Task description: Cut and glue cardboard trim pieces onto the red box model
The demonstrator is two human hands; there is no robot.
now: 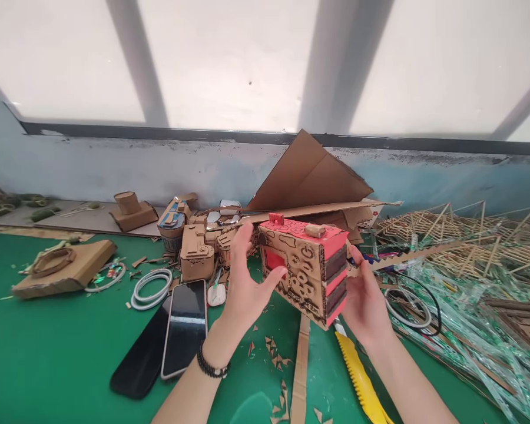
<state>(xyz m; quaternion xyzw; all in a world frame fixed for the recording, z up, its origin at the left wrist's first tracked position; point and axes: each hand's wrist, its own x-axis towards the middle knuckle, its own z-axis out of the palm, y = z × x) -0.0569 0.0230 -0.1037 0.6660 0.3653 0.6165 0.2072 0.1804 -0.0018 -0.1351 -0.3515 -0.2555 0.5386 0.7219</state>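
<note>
I hold a small cardboard box model [307, 268] up above the green table [48, 353], tilted. It has a red top, red side panels and cut-out cardboard ornaments on its front. My left hand [246, 282] grips its left end, thumb on the front face. Its right end rests in my right hand [365, 297], fingers behind it. A black beaded band sits on my left wrist.
Two phones [183, 327] lie face up left of my arm, beside a coiled white cable [150, 287]. Several cardboard models [196, 250] and a folded cardboard sheet [309, 176] stand behind. A yellow utility knife [362, 383] and cardboard strip [300, 371] lie below. Stick frames [459, 235] fill the right.
</note>
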